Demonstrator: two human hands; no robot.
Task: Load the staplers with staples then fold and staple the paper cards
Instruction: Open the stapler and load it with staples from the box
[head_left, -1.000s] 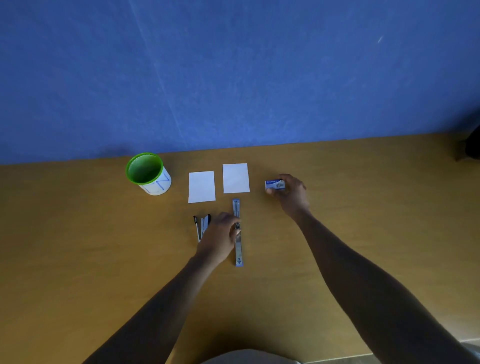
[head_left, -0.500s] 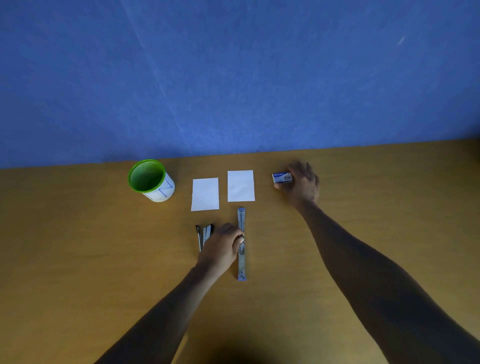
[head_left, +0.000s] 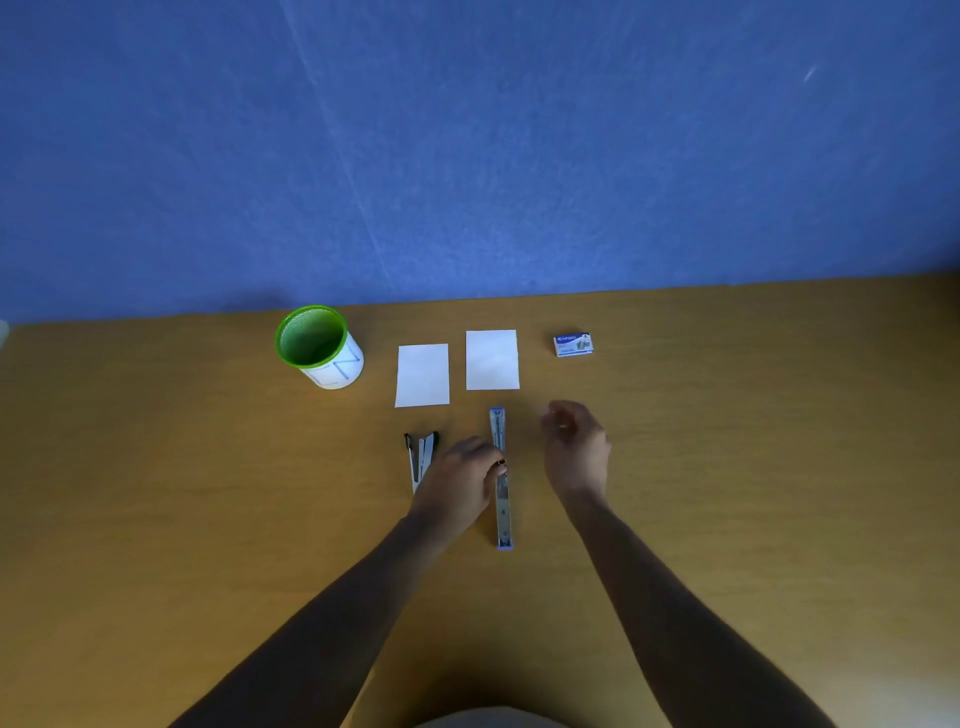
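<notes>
Two staplers laid open, staple strip on its way in

Farthest left on the wooden table I see a green-rimmed cup, upright and well clear of the work. Next come two paper cards, flat and side by side, parked behind the tools, I judge, until the folding step. In front of the left card lies the black stapler, hinged open in a narrow V and untouched. My left hand holds the blue stapler down at its hinge, fingers curled onto it; that stapler is swung fully open in one long line, so its tray faces up, presumably to be steadied for loading. Just beside it my right hand hovers with fingertips pinched together; something pale shows between them, probably a strip of staples, though it is too small to be sure. The staple box sits alone by the far edge, to the right of the cards.

Half a second earlier the right hand was at that box, touching it; now it has come away toward the open stapler, while the left hand has kept its place.
</notes>
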